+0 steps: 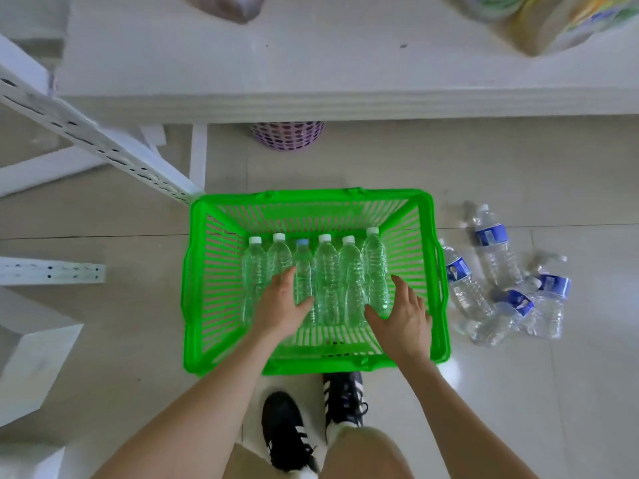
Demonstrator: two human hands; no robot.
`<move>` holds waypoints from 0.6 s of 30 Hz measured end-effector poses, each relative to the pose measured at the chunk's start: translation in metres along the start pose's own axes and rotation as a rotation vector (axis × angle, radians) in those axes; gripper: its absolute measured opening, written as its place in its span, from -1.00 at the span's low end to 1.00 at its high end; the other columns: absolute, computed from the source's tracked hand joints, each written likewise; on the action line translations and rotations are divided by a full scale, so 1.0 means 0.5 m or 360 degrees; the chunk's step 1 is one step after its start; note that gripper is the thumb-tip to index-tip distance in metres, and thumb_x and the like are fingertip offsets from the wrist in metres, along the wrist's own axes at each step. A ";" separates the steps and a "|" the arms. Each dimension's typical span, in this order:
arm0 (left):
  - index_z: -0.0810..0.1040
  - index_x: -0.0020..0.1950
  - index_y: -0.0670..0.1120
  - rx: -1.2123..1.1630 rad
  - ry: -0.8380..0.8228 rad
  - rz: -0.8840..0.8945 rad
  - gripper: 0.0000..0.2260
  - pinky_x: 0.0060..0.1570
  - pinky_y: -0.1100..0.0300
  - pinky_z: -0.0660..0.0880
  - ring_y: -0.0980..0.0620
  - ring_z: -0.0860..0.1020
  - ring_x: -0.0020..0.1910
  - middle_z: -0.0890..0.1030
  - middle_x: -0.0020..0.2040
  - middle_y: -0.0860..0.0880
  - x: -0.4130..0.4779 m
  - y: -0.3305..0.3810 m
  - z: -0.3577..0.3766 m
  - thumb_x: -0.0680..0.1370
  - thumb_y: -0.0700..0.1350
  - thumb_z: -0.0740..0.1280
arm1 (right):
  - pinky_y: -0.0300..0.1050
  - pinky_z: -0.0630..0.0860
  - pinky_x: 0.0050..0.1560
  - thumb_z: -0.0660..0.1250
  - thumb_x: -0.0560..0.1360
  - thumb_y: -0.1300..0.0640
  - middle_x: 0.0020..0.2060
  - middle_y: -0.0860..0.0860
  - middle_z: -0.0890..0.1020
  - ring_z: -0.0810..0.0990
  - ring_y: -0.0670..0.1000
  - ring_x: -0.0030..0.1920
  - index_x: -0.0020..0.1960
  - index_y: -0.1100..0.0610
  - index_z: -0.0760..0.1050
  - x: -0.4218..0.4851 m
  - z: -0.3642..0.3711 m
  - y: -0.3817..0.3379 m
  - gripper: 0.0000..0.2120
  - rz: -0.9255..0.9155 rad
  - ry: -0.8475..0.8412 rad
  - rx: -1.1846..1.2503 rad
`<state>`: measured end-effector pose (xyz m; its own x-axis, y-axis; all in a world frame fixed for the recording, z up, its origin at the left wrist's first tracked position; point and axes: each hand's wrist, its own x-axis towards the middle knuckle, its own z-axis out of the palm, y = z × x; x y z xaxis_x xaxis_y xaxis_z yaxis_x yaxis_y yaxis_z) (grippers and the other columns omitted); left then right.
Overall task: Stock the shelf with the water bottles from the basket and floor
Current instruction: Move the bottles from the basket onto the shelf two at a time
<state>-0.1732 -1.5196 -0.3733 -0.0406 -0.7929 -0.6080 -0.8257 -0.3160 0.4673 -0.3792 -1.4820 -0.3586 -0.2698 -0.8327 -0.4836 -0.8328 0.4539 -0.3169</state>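
A green plastic basket (436, 278) stands on the floor in front of my feet. Several clear, unlabelled water bottles (326, 271) lie side by side in it, caps pointing away from me. My left hand (281, 304) reaches into the basket with spread fingers over the bottles on the left; whether it touches them I cannot tell. My right hand (403, 318) hovers open over the bottle at the right end. Several blue-labelled bottles (498, 271) lie scattered on the floor right of the basket. The white shelf board (345, 63) runs across the top of the view.
Packaged goods (560, 19) sit on the shelf's right end and a dark pack (231, 5) at its left. A purple perforated bin (287, 134) stands under the shelf. White slotted shelf uprights (86, 133) and brackets lie at the left.
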 end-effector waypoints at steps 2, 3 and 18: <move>0.08 0.57 -0.02 -0.0024 -0.0031 -0.0017 -0.32 0.03 0.19 0.56 0.00 0.54 0.17 0.25 0.52 -0.11 0.056 -0.009 0.039 0.55 0.07 0.32 | 0.16 0.39 0.24 0.39 0.43 -0.12 0.35 0.10 0.47 0.42 0.17 0.34 0.48 0.12 0.23 0.044 0.045 0.014 -0.27 0.0015 -0.0032 0.0023; 0.07 0.57 -0.01 -0.0043 -0.0032 -0.0028 -0.33 -0.12 0.30 0.56 0.06 0.56 0.08 0.22 0.53 -0.10 0.081 -0.012 0.056 0.55 0.07 0.32 | 0.16 0.40 0.24 0.40 0.43 -0.12 0.36 0.10 0.46 0.41 0.17 0.35 0.49 0.12 0.22 0.064 0.066 0.020 -0.26 0.0028 -0.0048 0.0033; 0.16 0.54 -0.14 -0.0169 -0.0089 -0.0249 -0.41 -0.44 0.33 0.45 0.14 0.48 -0.42 0.50 0.24 -0.11 0.321 -0.001 0.191 0.60 0.05 0.27 | -0.01 0.56 0.08 0.40 0.41 -0.24 0.30 0.09 0.52 0.57 0.14 0.19 0.52 0.09 0.11 0.193 0.246 0.050 -0.15 0.0279 -0.0414 -0.0036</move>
<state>-0.2332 -1.5968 -0.5322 0.0499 -0.7004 -0.7120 -0.7606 -0.4887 0.4275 -0.3663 -1.5119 -0.5136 -0.2798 -0.6321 -0.7226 -0.7960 0.5736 -0.1936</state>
